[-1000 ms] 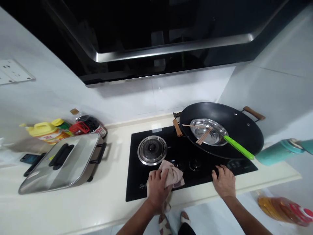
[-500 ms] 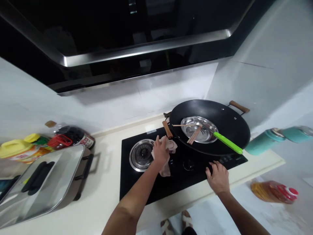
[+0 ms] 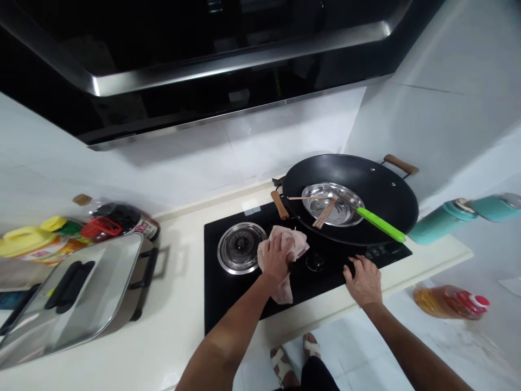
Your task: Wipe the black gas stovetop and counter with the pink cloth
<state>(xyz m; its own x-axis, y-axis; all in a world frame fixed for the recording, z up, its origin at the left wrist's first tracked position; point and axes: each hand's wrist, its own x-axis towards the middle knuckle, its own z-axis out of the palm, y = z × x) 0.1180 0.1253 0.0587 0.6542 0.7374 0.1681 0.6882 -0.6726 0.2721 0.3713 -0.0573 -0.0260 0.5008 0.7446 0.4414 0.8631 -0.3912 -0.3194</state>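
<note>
My left hand is closed on a crumpled pale pink cloth, pressed to the black glass cooktop just right of the round steel burner. At the cooktop's front edge rests my right hand, its fingers spread and holding nothing. Between the hands lies a dark knob. A big black wok with wooden handles stands on the right side of the cooktop. Inside it are a steel bowl, several chopsticks and a utensil with a green handle.
To the left stands an electric pan with a glass lid, sauce and detergent bottles behind it. A teal flask is at the right end of the counter. An oil bottle sits lower right. The range hood hangs above.
My left hand has slid the cloth right and toward the front, away from the burner. My right hand stays at the cooktop's edge. The view has tilted slightly downward.
</note>
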